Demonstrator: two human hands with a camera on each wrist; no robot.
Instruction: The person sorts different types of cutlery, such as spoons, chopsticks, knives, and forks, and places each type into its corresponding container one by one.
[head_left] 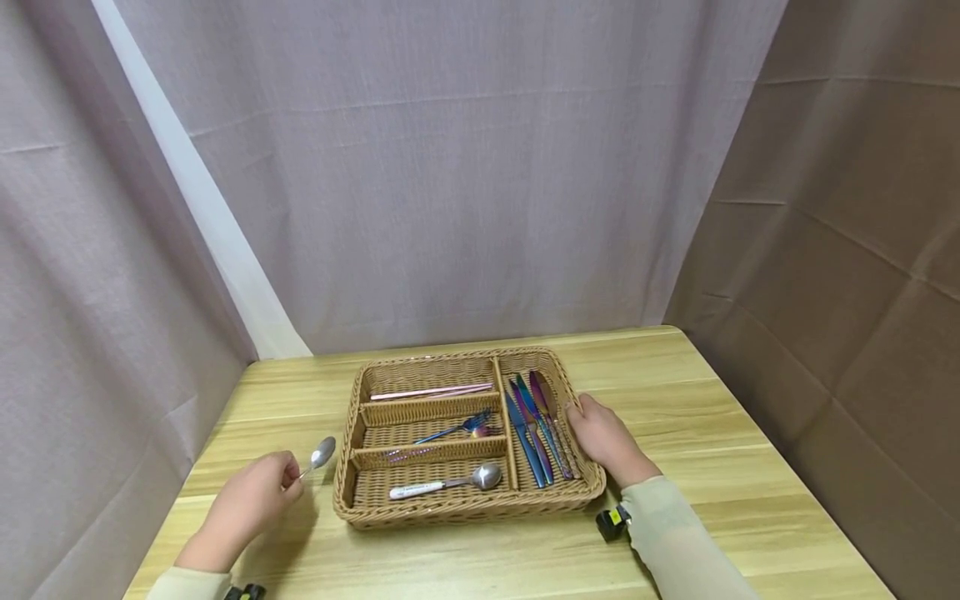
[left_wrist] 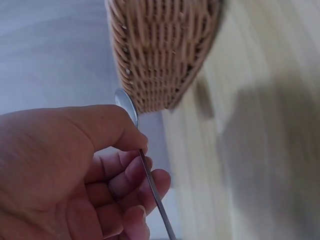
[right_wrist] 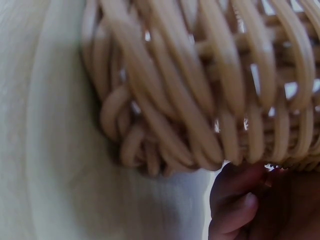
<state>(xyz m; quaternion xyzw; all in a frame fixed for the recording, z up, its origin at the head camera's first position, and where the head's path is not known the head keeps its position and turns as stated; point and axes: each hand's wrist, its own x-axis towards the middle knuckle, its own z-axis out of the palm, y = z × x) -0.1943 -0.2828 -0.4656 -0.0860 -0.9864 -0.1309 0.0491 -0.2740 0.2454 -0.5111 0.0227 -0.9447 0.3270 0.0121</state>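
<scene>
My left hand (head_left: 258, 492) is just left of the wicker cutlery tray (head_left: 465, 510), pinching a metal spoon (head_left: 323, 452) by its handle. The bowl of that spoon points toward the tray's left wall; in the left wrist view the thin handle (left_wrist: 157, 197) runs between thumb and fingers. At the tray's right side, my right hand (head_left: 606, 437) holds the rim, thumb over the edge. The right wrist view has the woven wall (right_wrist: 200, 90) close up, with curled fingers (right_wrist: 235, 212) below it. A white-handled spoon (head_left: 450, 482) lies in the tray's front compartment.
Several iridescent knives (head_left: 536, 433) fill the right compartment. Blue and purple forks (head_left: 457, 427) lie in the middle one, and pink chopsticks (head_left: 431, 391) in the back one. The wooden table (head_left: 720, 467) meets grey curtains (head_left: 480, 183) behind and at the sides.
</scene>
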